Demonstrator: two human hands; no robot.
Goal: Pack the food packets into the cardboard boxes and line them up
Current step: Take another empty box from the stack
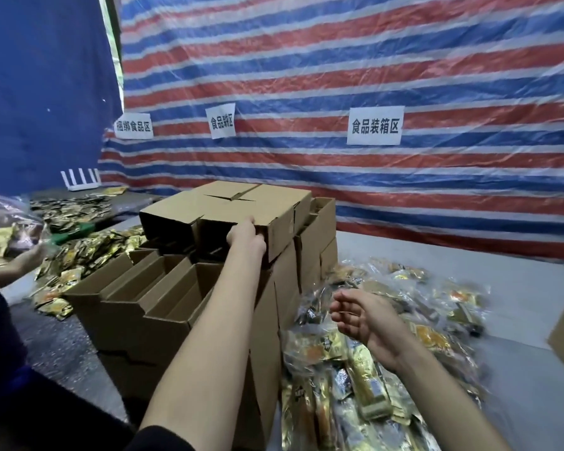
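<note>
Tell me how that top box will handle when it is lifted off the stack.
Top box shows a dark, seemingly empty opening, so it is probably light. Its cardboard walls should stay fairly stiff, though flaps may flex. Left hand grips one edge only, so it may tilt.

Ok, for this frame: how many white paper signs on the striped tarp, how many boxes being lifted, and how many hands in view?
White paper signs: 3
Lifted cardboard box: 1
Hands: 3 (left hand gripping that box, right hand open and empty, another person's hand at far left)
Total: 7
</note>
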